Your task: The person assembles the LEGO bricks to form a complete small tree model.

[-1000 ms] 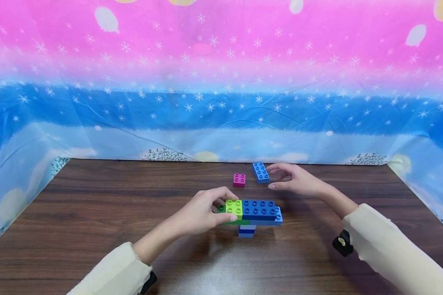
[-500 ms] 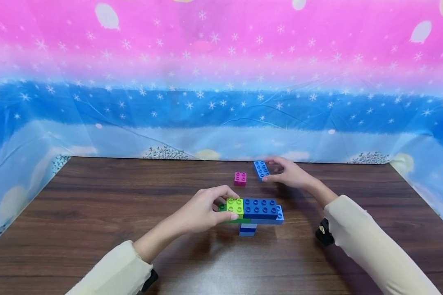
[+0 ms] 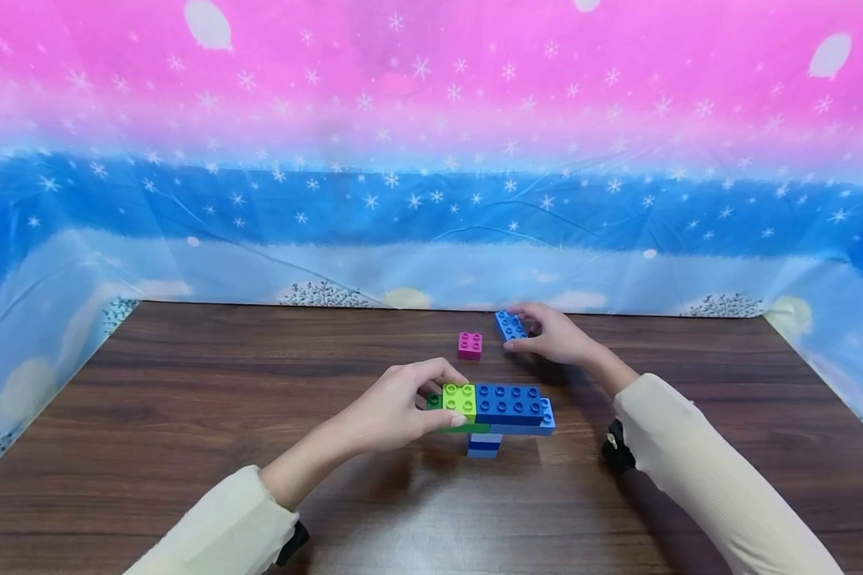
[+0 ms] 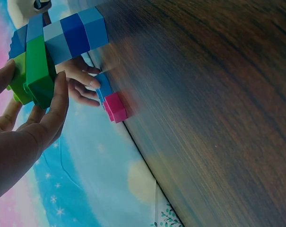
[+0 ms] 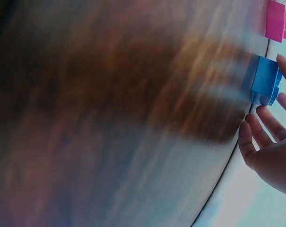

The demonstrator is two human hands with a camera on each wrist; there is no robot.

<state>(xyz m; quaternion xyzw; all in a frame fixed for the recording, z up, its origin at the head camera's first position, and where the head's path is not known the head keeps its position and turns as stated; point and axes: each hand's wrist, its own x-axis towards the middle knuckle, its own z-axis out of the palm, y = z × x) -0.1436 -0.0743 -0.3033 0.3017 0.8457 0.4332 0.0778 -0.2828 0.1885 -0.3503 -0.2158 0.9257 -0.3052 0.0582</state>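
My left hand [image 3: 395, 409] grips the left end of a T-shaped build of toy bricks, thumb and fingers around its lime green brick [image 3: 459, 402] and the green brick [image 4: 41, 71] beneath. A dark blue brick [image 3: 508, 404] forms the rest of the top, over a light blue brick [image 3: 521, 429]. Below, a short column [image 3: 484, 445] of blue and pale bricks stands at mid-length. At the table's back, my right hand [image 3: 559, 335] pinches a loose blue brick [image 3: 511, 325] between thumb and fingers; its near end is partly covered. The blue brick lies stud side up.
A pink brick [image 3: 470, 346] lies just left of the loose blue brick, behind the build. The brown wooden table [image 3: 223, 375] ends at a patterned cloth backdrop [image 3: 331, 263], close behind the right hand.
My right hand has moved left onto the loose blue brick, its thumb coming to the near end. The left hand keeps its hold on the build.
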